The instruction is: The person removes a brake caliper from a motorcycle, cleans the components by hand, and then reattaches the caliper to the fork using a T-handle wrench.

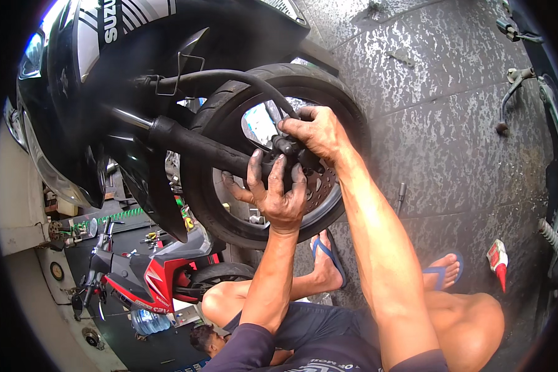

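Both my hands are at the black brake caliper beside the front wheel of a black motorbike. My left hand reaches it from the near side, fingertips pressed on the caliper and the lower end of the fork leg, thumb apart. From the other side my right hand grips the caliper, its thumb and bent fingers near where the brake hose comes down. Behind them shows the drilled brake disc, inside the black tyre. Fingers hide part of the caliper.
A tool with a dark handle lies on the grey tiled floor. Farther right is a white bottle with a red nozzle. A red and black motorbike stands at lower left, near a large blue water bottle and another person.
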### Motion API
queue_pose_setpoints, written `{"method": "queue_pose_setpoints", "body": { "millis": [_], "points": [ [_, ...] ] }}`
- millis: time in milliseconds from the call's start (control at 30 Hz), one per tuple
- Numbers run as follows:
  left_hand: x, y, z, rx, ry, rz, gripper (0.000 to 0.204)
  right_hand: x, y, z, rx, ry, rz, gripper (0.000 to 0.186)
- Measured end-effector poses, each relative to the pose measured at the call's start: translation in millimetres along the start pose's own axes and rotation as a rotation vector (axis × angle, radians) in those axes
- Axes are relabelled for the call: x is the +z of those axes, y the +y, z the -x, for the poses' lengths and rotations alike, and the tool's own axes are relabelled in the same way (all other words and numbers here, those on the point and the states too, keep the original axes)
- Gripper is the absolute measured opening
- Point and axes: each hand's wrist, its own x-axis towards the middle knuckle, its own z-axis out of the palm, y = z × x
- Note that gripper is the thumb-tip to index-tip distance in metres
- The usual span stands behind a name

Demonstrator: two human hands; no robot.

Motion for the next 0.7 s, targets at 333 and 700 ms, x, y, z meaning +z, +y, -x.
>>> {"method": "queue_pose_setpoints", "body": {
  "millis": [333,700],
  "points": [
    [-0.4,-3.3,5.3,-0.074,-0.031,0.059,0.039,-7.4,4.9,-8.8,-0.141,0.011,0.181,0.041],
    [-21.8,127.4,253.2,-0.864,-0.795,0.728,0.023,6.6,-16.6,3.5,0.094,-0.205,-0.284,0.02]
  ]
}}
